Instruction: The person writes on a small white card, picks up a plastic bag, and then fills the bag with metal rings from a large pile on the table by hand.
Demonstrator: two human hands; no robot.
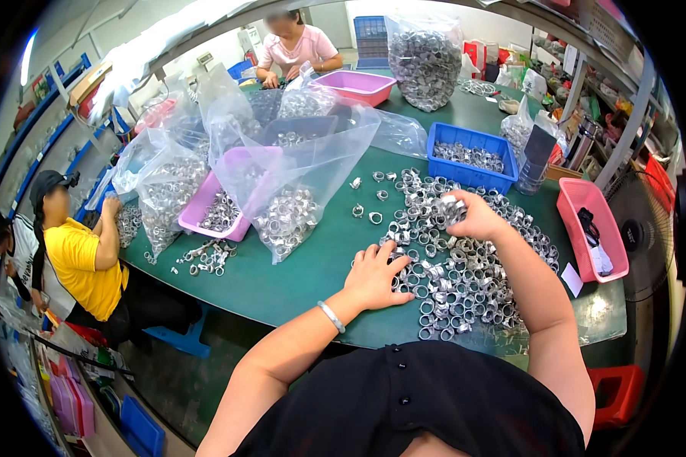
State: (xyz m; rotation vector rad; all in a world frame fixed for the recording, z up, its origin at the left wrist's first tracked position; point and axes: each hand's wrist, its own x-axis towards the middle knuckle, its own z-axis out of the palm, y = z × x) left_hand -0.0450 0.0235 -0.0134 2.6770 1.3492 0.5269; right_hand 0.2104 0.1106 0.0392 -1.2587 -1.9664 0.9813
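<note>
Rings of grey metal (484, 286), too many to be counted, are heaped on the green tabletop (331, 251) toward its near right corner, almost out to the near edge. To the left of the heap, six single rings (375, 218) are seen lying apart. One left hand (377, 278) is laid palm down near the near edge, open with fingers spread, its fingertips touching the heap's left side; one pale bangle (331, 316) is worn on its wrist. Over the heap, metal pieces (454, 209) are gripped by the right hand (474, 217) between thumb and curled fingers; how many cannot be told.

Four coloured bins are counted: one blue bin (471, 177), filled with rings, just beyond the heap; one pink bin (573, 228) at the right edge, one white card (572, 279) beside it; one lilac bin (238, 232) toward the left edge, partly covered by one open clear bag (290, 221) of rings; and one second pink bin (356, 81) near the far edge. One large full bag (425, 68) is stood upright there. Three co-workers are seen, one in pink (301, 49) seated at the far edge, one in yellow (91, 259) at the left edge, and one in black and white (24, 263) farther left.
</note>
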